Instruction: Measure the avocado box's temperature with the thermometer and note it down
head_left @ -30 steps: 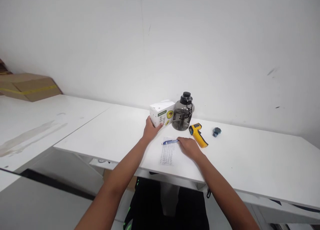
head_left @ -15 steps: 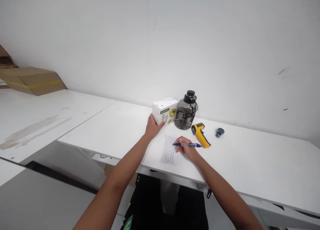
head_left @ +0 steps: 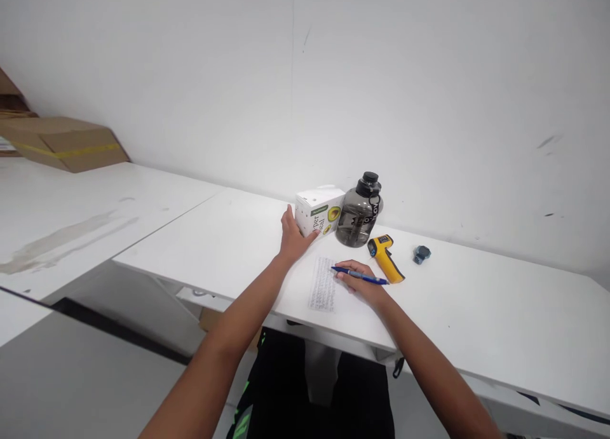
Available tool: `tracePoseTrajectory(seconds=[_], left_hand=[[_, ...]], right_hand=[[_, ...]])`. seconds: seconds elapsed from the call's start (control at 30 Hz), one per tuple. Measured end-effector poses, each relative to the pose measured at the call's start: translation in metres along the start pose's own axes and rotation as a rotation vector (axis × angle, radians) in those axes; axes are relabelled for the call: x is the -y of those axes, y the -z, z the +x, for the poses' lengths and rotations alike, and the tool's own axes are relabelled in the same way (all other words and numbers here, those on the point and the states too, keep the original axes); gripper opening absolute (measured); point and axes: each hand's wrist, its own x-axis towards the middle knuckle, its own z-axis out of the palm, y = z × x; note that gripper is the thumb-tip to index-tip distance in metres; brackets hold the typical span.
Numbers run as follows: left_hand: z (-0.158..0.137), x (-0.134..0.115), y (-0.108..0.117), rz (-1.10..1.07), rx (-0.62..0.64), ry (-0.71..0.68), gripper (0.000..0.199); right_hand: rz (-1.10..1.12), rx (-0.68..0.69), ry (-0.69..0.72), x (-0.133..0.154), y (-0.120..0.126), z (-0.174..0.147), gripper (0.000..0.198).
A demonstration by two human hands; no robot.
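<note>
A white box with avocado pictures [head_left: 320, 211] stands on the white table. My left hand [head_left: 294, 237] is against its near left corner, thumb across the front and fingers along the left side. In my right hand [head_left: 355, 277] is a blue pen [head_left: 366, 276], gripped with its tip pointing left. Beneath that tip lies a sheet of paper [head_left: 323, 290] covered in small dark lines, too fine to read. Just right of the box is a big grey see-through bottle [head_left: 353, 220] with a black lid. A yellow and black infrared thermometer [head_left: 388, 261] lies beyond my right hand.
A small dark teal object [head_left: 421, 254] lies farther right on the table [head_left: 500, 305]. At the far left, a cardboard box with yellow tape [head_left: 71, 147] rests on an adjoining table [head_left: 157, 194]. The wall [head_left: 429, 96] rises directly behind the table.
The view has shifted slightly. Over the paper, the pen has tilted a little more, its back end lower. The fingers of my left hand have loosened slightly at the box's left side.
</note>
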Motion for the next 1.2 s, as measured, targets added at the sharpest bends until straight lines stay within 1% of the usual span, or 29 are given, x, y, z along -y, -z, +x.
tracePoseTrajectory(seconds=[0.07, 0.13, 0.23, 0.3, 0.43, 0.6, 0.7, 0.8, 0.87, 0.93, 1.03, 1.2], left_hand=[[0.0003, -0.0005, 0.0002, 0.021, -0.034, -0.071, 0.121], [0.0006, -0.0011, 0.0005, 0.028, -0.069, -0.132, 0.119], [0.0012, -0.0014, 0.0014, -0.009, -0.125, -0.166, 0.110], [0.0015, -0.0016, 0.0023, -0.025, -0.147, -0.162, 0.103], [0.0015, -0.0046, 0.0048, 0.021, -0.138, -0.170, 0.095], [0.0007, -0.0087, 0.0076, 0.055, -0.073, -0.176, 0.076], [0.0012, -0.0090, 0.0076, 0.100, -0.097, -0.185, 0.076], [0.0021, -0.0084, 0.0067, 0.162, -0.149, -0.219, 0.078], [0.0025, -0.0081, 0.0063, 0.193, -0.159, -0.243, 0.077], [0.0025, -0.0082, 0.0060, 0.211, -0.155, -0.252, 0.076], [0.0018, -0.0088, 0.0059, 0.199, -0.130, -0.230, 0.075], [0.0012, -0.0088, 0.0059, 0.153, -0.108, -0.176, 0.079]], right_hand=[[-0.108, -0.055, 0.033, 0.0018, 0.0032, -0.0007, 0.024], [-0.191, -0.096, 0.032, 0.0020, 0.0051, -0.0010, 0.016], [-0.230, -0.097, -0.013, -0.0008, 0.0054, -0.0009, 0.017], [-0.242, -0.115, -0.008, -0.0034, 0.0048, -0.0007, 0.018], [-0.290, -0.122, 0.023, -0.0069, 0.0035, -0.0010, 0.019], [-0.353, -0.093, 0.041, -0.0071, 0.0020, -0.0021, 0.018], [-0.373, -0.085, 0.039, -0.0065, 0.0015, -0.0026, 0.020], [-0.382, -0.077, 0.032, -0.0066, 0.0014, -0.0023, 0.022], [-0.378, -0.081, 0.030, -0.0068, 0.0011, -0.0019, 0.023], [-0.371, -0.089, 0.033, -0.0066, 0.0006, -0.0017, 0.023], [-0.367, -0.095, 0.047, -0.0057, 0.0000, -0.0021, 0.022], [-0.360, -0.057, 0.049, -0.0062, 0.0007, -0.0027, 0.021]])
